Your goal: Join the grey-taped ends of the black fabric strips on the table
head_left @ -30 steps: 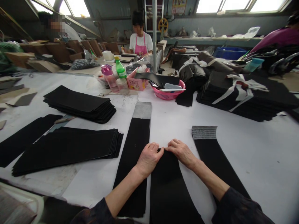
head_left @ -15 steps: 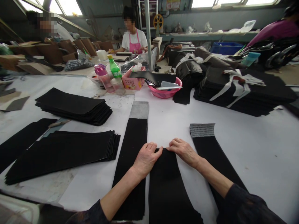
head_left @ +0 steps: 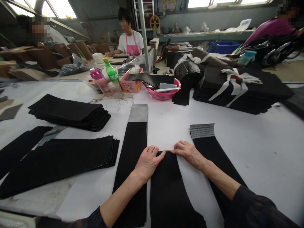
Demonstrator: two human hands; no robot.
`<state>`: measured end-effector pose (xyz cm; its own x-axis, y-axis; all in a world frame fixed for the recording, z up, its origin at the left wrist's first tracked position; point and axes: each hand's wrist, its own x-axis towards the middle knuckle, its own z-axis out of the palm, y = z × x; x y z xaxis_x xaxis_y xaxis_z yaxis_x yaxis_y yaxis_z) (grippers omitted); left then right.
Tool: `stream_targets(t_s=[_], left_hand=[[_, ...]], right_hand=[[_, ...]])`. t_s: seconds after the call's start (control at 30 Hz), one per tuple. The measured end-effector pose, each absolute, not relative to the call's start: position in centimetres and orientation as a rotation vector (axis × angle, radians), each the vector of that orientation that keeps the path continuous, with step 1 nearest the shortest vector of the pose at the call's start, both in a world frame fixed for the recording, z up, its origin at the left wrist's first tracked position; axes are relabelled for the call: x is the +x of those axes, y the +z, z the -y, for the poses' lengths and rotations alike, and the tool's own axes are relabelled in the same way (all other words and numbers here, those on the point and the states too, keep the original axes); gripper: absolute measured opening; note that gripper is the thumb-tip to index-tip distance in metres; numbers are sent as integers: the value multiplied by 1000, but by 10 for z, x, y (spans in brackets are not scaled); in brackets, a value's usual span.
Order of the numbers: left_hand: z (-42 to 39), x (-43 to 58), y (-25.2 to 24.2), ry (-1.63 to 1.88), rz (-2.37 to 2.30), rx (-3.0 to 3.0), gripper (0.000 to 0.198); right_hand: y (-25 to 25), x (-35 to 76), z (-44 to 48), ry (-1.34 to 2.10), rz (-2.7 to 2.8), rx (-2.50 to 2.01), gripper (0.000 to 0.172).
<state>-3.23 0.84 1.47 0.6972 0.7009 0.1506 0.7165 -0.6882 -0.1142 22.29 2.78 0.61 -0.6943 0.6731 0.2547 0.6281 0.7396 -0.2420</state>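
Note:
A black leather-like panel lies lengthwise in front of me on the white-covered table. My left hand has its fingers closed at the left of the panel's far edge, with thumb and fingertips pressed on it. At the right end of that same edge, my right hand pinches with its fingers bent. A stack of black strips with a grey far end lies under and beside my left forearm. To the right, another black strip, its far end streaked with white, passes under my right forearm.
Two stacks of black panels lie on the left. Farther back are a pink basin, a pink box, a green bottle and a tied black bundle. Several people sit beyond, one in a pink apron.
The view has swung slightly, so the background and table items sit farther left. Both hands stay at the panel's far edge, with a slightly wider gap between them.

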Motion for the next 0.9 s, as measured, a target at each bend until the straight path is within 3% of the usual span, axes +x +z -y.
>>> stream_targets(t_s=[0.37,0.6,0.9], left_hand=[[-8,-34,16,-231,1127,-2739,45],[-9,-43,8,-424,1126,-2750,23],[-17,-58,11,-471,1108,-2796,17]], right_hand=[[31,212,-18,270,2494,-1176,24],[7,170,-22,218,2568,-1139,29],[5,173,-22,157,2633,-1128,40]])
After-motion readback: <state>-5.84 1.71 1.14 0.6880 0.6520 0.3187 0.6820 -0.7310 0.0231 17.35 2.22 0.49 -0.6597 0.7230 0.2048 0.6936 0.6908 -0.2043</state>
